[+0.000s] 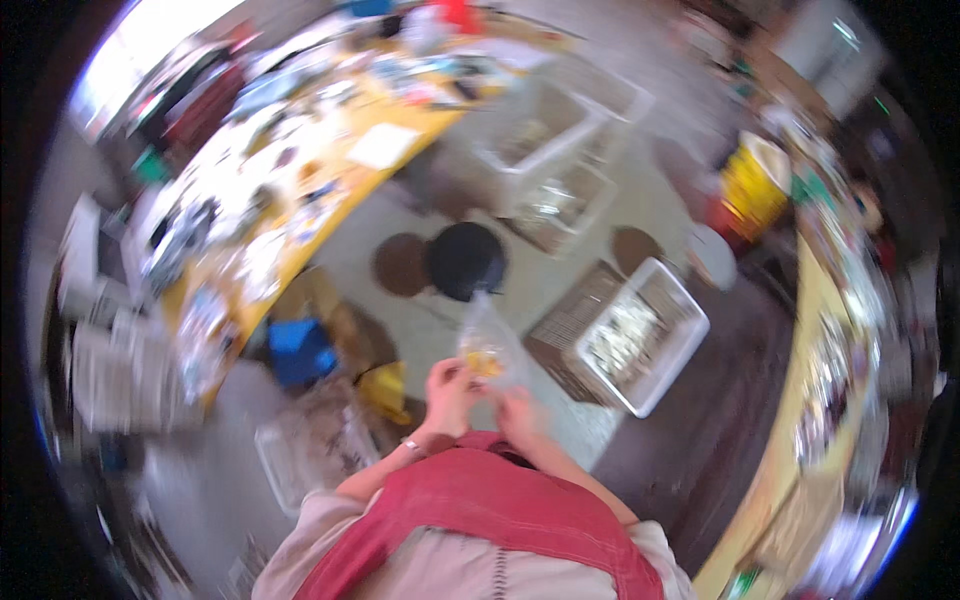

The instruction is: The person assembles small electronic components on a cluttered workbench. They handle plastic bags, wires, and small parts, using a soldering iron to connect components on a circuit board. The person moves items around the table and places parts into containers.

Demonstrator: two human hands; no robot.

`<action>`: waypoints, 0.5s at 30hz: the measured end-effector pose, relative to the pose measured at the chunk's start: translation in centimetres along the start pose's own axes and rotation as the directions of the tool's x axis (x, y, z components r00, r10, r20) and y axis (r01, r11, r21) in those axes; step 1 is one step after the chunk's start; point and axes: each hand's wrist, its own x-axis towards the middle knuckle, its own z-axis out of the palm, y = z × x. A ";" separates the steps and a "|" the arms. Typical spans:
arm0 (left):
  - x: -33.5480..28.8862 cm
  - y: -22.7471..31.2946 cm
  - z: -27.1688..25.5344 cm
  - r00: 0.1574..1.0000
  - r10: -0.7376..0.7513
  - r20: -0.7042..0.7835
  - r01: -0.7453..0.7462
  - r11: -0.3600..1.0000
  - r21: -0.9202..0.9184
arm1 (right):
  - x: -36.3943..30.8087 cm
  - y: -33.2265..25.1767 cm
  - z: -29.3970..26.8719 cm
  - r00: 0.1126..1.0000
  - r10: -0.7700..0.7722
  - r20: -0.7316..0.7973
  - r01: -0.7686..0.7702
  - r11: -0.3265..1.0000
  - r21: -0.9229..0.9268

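In front of my red apron, my left hand [449,396] is closed on a clear plastic bag [490,328]. Small yellow pieces [484,362] show inside the bag, just beyond my fingers; blur hides what they are. My right hand [517,412] is at the bag's near right side, its fingers smeared by motion, so its grip does not show. A white crate [690,330] holding many pale small packets [626,335] stands to the right of my hands. Beyond the bag is a round black stool top [466,261].
A long yellow table [425,130] piled with bags and packets runs along the left. More pale crates [600,190] stand ahead on the floor. At the right are a yellow-and-red sack [755,190] and another loaded yellow table [770,480]. A clear bin [275,460] is at lower left.
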 end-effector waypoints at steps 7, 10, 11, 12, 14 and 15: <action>0.4 4.1 -4.2 0.981 -0.118 -0.154 0.085 0.975 -0.204 | 1.7 -2.5 -2.7 0.967 -0.155 -0.203 0.155 0.988 -0.016; 1.4 4.7 -5.2 0.981 -0.149 -0.126 0.120 0.970 -0.212 | 3.7 -2.1 -1.8 0.937 -0.083 -0.339 0.116 0.990 0.079; 1.8 4.8 -5.5 0.980 -0.153 -0.126 0.121 0.965 -0.232 | 4.6 -1.8 -0.9 0.922 -0.001 -0.388 0.054 0.991 0.125; 2.2 5.1 -5.7 0.979 -0.160 -0.127 0.124 0.959 -0.254 | 5.6 -1.4 0.0 0.900 0.081 -0.429 -0.006 0.985 0.173; 3.0 6.1 -6.3 0.980 -0.151 -0.127 0.115 0.961 -0.252 | 7.9 -0.2 1.6 0.930 0.212 -0.300 -0.141 0.960 0.242; 3.4 6.6 -6.5 0.980 -0.152 -0.132 0.113 0.959 -0.259 | 9.3 0.4 2.4 0.936 0.315 -0.154 -0.236 0.891 0.387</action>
